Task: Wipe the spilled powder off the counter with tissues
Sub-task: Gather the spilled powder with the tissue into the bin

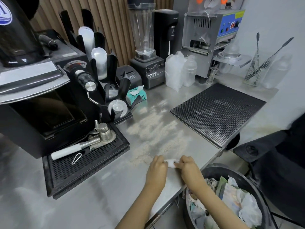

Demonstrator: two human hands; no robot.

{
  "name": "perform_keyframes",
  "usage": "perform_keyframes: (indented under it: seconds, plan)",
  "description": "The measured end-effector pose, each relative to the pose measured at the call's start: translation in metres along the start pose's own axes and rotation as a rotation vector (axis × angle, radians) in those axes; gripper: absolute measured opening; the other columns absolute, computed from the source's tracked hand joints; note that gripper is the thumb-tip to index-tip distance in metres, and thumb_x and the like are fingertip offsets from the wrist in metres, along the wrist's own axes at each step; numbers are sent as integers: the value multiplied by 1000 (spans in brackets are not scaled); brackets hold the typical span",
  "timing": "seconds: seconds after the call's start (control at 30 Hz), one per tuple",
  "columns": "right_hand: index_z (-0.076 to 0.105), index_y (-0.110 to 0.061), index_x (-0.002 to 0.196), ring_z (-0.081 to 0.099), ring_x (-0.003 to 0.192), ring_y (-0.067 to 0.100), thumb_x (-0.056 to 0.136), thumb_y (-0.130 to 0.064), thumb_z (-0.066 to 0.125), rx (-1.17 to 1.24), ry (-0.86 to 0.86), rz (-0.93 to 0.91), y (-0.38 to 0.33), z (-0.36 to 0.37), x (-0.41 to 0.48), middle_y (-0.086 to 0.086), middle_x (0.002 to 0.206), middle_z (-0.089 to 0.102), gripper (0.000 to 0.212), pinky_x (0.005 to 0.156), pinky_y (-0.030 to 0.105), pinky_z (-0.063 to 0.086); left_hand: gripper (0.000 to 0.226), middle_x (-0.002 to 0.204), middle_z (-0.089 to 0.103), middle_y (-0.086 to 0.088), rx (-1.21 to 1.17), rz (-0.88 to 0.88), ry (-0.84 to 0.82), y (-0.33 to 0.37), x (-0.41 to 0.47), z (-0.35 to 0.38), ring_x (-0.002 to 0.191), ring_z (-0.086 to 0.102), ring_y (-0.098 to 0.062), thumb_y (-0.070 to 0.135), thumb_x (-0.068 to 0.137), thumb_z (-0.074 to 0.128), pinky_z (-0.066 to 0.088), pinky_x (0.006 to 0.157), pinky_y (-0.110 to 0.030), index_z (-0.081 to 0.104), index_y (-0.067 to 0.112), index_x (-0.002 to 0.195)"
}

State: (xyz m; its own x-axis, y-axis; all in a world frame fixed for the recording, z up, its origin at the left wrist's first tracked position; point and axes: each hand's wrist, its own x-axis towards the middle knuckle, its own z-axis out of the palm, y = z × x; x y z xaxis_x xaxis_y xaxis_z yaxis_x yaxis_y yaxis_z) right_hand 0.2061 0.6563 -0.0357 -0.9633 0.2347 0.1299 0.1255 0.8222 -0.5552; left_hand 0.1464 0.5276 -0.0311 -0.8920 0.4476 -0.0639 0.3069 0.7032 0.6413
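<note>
We see the left hand [157,166] and right hand [188,164], each grip pinched on one tissue [171,162]. It sits at the near edge of the powder [156,129] strewn across the tabletop [99,187], probably bunched for wiping. The waste bin [212,169] stands below to receive it.

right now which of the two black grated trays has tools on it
The left drip tray, under the black machine: a white-handled tool and a metal clip lie on it. The right mesh mat carries none.
</note>
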Motion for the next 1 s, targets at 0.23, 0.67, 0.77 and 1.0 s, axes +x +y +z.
perform_keyframes:
  seconds: [0.23, 0.67, 0.77, 1.0]
  plan:
    - [54, -20, 74, 46, 83, 21, 87, -4, 48, -92, -102, -158, -16, 7, -11, 4, 86, 47, 21, 78, 36, 42, 24, 78, 43, -2, 92, 64, 156, 5, -22, -22, 71, 40, -18, 10, 85, 45, 31, 64, -33, 35, 16, 64]
    - [65, -12, 71, 59, 63, 15, 73, -10, 29, 89, -384, -104, -134, 104, 0, -1, 73, 57, 36, 55, 22, 50, 20, 80, 55, -3, 68, -118, 302, -107, -37, -84, 77, 53, -11, 14, 90, 51, 40, 75, -34, 55, 9, 71]
    - [52, -8, 111, 54, 100, 25, 95, -12, 24, -150, -178, -179, -134, 108, 27, 7, 111, 52, 33, 89, 32, 43, 26, 81, 60, -6, -27, -151, 253, -110, -4, -88, 78, 52, -17, 12, 86, 40, 35, 71, -27, 63, 6, 75]
    - [65, -10, 50, 57, 50, 13, 20, -10, 90, -168, -69, -50, -112, 90, 53, 0, 55, 57, 39, 45, 17, 46, 19, 62, 54, -4, 187, 90, 129, -87, 54, -60, 68, 40, -12, -3, 60, 71, 40, 52, -24, 55, 7, 53]
